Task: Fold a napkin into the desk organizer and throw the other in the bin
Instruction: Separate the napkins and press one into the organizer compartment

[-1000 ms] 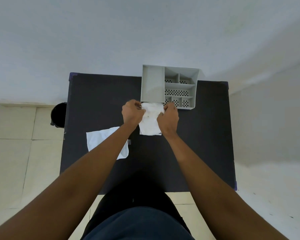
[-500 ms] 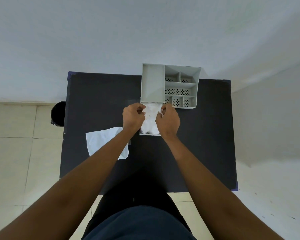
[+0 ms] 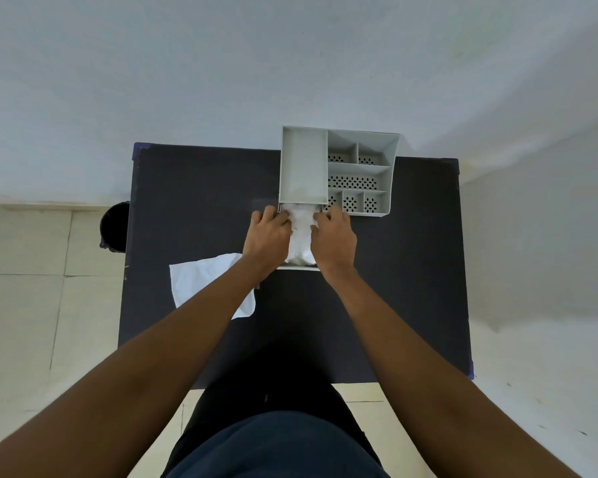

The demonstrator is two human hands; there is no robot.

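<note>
While the folded napkin lies in the pulled-out drawer at the desk organizer's near-left corner, long axis pointing into it, the left hand and right hand flank it. Both sets of fingers are curled, pinching its far edge. The other napkin lies flat on the table, nearer the left hand.

1 head-worn wide-angle view, looking steeply down, forearms near, table below

Black table with organizer, napkin

Folded white napkin lay in grey organizer's open drawer; second napkin flat; black bin beside table.
</note>
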